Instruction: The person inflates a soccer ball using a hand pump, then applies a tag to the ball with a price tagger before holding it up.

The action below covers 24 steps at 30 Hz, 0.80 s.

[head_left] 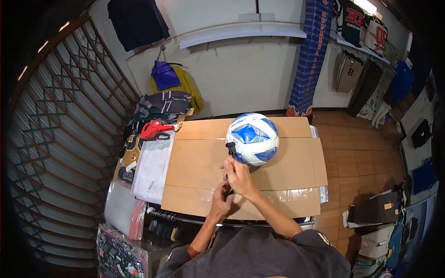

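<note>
A white and blue football [252,139] with "molten" lettering rests on the flat cardboard sheet [199,157] in front of me. Just below the ball, my right hand [238,177] is closed round a slim tool with a black T-shaped end [231,147]. That black end overlaps the ball's lower left side in this view. Closer to my body, my left hand [221,201] is also closed, its fingers round the lower, dark part of the tool [226,189]. Most of the tool's length is hidden by my fingers, and I cannot tell its exact kind.
A red and black tape dispenser [157,130] lies left of the cardboard, above white papers [153,160]. Folded clothes [162,102] are stacked behind it. Plastic-wrapped packs [123,250] stand at lower left. A patterned blue pillar [309,55] rises at the back right, and bags [375,208] sit lower right.
</note>
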Each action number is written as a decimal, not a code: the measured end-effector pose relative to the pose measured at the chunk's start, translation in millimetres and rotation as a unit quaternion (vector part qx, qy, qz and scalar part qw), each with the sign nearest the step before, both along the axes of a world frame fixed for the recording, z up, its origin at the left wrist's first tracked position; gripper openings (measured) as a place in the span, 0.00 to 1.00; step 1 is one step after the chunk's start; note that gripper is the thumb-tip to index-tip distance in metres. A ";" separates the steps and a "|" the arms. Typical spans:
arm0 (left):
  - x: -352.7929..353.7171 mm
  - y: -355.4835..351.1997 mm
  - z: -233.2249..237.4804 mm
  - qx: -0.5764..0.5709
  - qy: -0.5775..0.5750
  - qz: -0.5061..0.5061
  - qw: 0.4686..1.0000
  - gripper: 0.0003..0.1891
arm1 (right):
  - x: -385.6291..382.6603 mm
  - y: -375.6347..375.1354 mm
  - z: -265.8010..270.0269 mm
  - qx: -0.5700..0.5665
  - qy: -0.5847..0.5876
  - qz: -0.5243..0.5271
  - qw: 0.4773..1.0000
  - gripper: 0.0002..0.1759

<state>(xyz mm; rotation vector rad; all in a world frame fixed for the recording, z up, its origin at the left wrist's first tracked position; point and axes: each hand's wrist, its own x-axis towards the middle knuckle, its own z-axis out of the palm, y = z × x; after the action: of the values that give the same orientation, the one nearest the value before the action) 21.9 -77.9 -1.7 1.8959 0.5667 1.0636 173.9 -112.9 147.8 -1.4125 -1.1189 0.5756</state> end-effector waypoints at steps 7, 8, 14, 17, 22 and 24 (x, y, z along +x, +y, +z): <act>13.6 -24.8 41.2 -0.066 0.059 0.170 0.981 0.11 | 77.9 -1.2 40.5 0.033 -0.281 -0.121 0.951 0.47; 11.4 -19.9 37.5 -0.047 0.076 0.187 0.978 0.11 | 90.7 -4.1 49.5 -0.010 -0.342 -0.129 0.931 0.56; 4.2 18.1 27.8 -0.028 0.206 0.187 0.960 0.28 | 129.4 4.2 24.7 -0.096 -0.340 -0.079 0.932 0.81; 11.8 31.1 41.2 -0.039 0.194 0.180 0.964 0.30 | 121.2 3.8 28.3 -0.105 -0.376 -0.104 0.915 0.79; 53.6 56.0 104.2 -0.059 0.109 0.156 0.980 0.33 | 117.4 7.5 18.8 -0.096 -0.368 -0.117 0.917 0.77; 70.5 67.7 119.7 -0.100 0.082 0.122 0.984 0.28 | 115.7 7.4 19.9 -0.091 -0.373 -0.119 0.916 0.77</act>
<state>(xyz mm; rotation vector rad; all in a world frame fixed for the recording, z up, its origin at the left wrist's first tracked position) 92.4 -10.2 117.9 1.7782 0.9845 0.9659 289.6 -105.5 167.7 -1.9794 -1.4715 -0.0667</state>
